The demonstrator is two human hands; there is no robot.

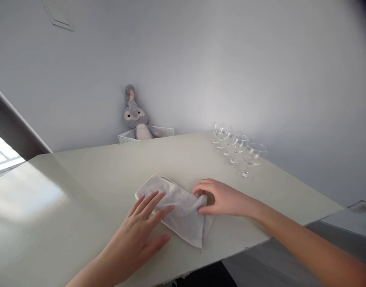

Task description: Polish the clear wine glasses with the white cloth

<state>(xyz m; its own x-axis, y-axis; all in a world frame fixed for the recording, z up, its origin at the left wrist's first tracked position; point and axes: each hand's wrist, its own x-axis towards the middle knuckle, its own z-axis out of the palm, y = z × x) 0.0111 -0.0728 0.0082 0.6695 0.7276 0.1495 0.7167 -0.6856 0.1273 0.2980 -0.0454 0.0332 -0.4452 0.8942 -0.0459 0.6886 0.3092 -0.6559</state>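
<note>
A folded white cloth lies on the pale table near its front edge, its right end bunched up a little. My left hand is open, palm down with the fingers spread, and its fingertips rest over the cloth's left part. From the right, my right hand reaches in with fingers and thumb curled round the bunched end of the cloth. Part of that grip is hidden behind the hand itself.
Several clear stemmed glasses stand in a row at the table's back right. Behind the far edge, a grey plush toy sits in a white perforated basket against the wall. Light reflects off the tabletop at left.
</note>
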